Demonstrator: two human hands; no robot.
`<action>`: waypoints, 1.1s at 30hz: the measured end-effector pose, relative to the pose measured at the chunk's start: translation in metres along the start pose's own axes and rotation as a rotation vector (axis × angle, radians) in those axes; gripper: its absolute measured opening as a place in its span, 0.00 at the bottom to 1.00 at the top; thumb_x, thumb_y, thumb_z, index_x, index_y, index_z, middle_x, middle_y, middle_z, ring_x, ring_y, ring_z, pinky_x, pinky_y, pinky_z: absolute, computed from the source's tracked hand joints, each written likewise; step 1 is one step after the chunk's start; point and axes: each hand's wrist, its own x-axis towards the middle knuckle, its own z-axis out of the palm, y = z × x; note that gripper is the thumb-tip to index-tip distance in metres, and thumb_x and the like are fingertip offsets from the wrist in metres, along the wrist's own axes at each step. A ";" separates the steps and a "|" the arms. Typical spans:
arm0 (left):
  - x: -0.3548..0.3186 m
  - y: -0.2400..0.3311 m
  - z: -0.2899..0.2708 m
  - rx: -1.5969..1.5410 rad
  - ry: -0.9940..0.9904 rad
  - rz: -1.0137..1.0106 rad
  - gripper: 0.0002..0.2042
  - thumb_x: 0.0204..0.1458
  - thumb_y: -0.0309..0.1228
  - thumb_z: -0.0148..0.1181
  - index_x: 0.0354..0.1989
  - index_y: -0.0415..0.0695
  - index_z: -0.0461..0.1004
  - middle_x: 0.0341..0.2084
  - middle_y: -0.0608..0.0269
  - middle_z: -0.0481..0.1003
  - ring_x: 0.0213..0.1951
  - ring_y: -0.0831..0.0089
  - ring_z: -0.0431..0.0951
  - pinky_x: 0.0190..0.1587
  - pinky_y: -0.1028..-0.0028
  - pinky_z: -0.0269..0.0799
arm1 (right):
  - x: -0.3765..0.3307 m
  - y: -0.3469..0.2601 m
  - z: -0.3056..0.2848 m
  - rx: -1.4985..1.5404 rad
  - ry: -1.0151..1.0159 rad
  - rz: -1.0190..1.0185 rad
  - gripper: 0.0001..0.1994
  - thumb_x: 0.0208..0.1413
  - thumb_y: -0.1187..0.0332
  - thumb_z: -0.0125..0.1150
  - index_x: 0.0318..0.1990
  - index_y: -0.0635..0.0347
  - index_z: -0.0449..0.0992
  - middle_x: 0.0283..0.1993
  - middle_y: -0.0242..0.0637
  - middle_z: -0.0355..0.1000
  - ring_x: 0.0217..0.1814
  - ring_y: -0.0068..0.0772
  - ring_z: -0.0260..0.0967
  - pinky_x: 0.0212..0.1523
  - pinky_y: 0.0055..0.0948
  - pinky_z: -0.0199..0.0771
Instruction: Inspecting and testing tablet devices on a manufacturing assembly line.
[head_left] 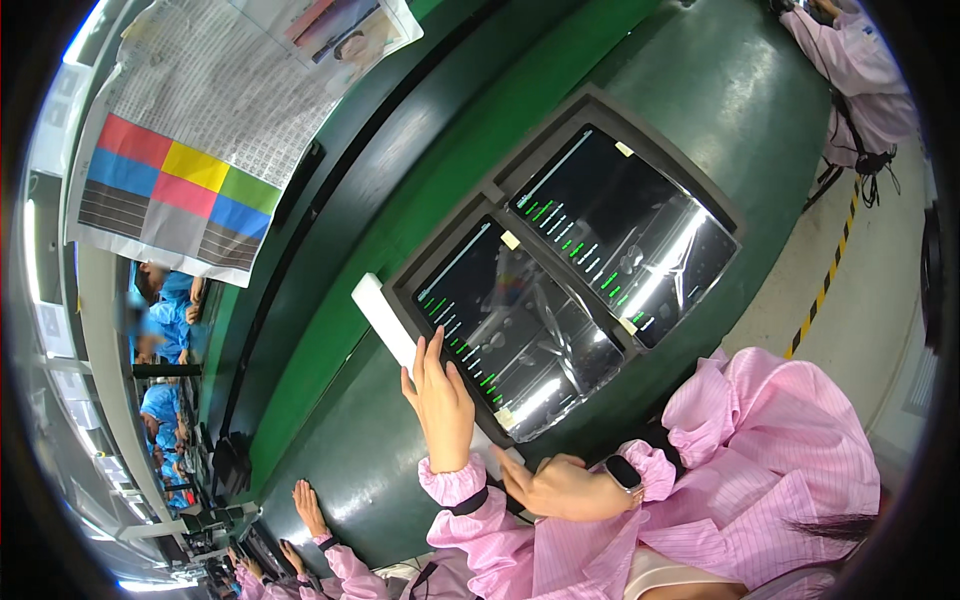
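Observation:
A dark grey two-compartment tray lies at a slant on the green bench. It holds a left lit screen panel and a right lit screen panel, each showing green and white text lines on black under glossy clear film. My left hand is at the tray's left side, fingers apart, fingertips by the left panel's edge. My right hand, with a dark watch on the wrist, is near the tray's lower corner. Its index finger extends and the others curl; no held thing shows. A white block sticks out from beneath the tray.
A printed sheet with color patches hangs at the upper left. Past the dark rail are people in blue. Another person's hand rests on the bench at lower left. A person in pink is at the upper right.

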 end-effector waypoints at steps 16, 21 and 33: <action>-0.084 0.025 -0.004 -0.658 -0.106 -0.261 0.30 0.62 0.27 0.44 0.70 0.35 0.41 0.69 0.41 0.47 0.69 0.52 0.49 0.68 0.66 0.47 | -0.027 0.209 -0.151 0.002 -0.194 0.524 0.15 0.42 0.79 0.55 0.40 0.70 0.61 0.27 0.50 0.72 0.27 0.56 0.72 0.24 0.47 0.69; -0.089 0.027 0.005 -0.805 -0.066 -0.280 0.30 0.62 0.26 0.42 0.71 0.38 0.39 0.70 0.43 0.45 0.70 0.55 0.50 0.67 0.68 0.47 | -0.026 0.228 -0.135 0.068 -0.245 0.550 0.14 0.43 0.79 0.53 0.39 0.69 0.61 0.24 0.51 0.71 0.27 0.56 0.72 0.26 0.48 0.69; -0.110 0.028 0.005 -0.764 -0.011 -0.322 0.31 0.60 0.26 0.48 0.69 0.35 0.44 0.68 0.43 0.47 0.68 0.54 0.51 0.67 0.62 0.47 | -0.054 0.201 -0.144 0.107 0.043 0.557 0.17 0.53 0.77 0.49 0.51 0.63 0.63 0.35 0.49 0.76 0.31 0.52 0.75 0.32 0.44 0.75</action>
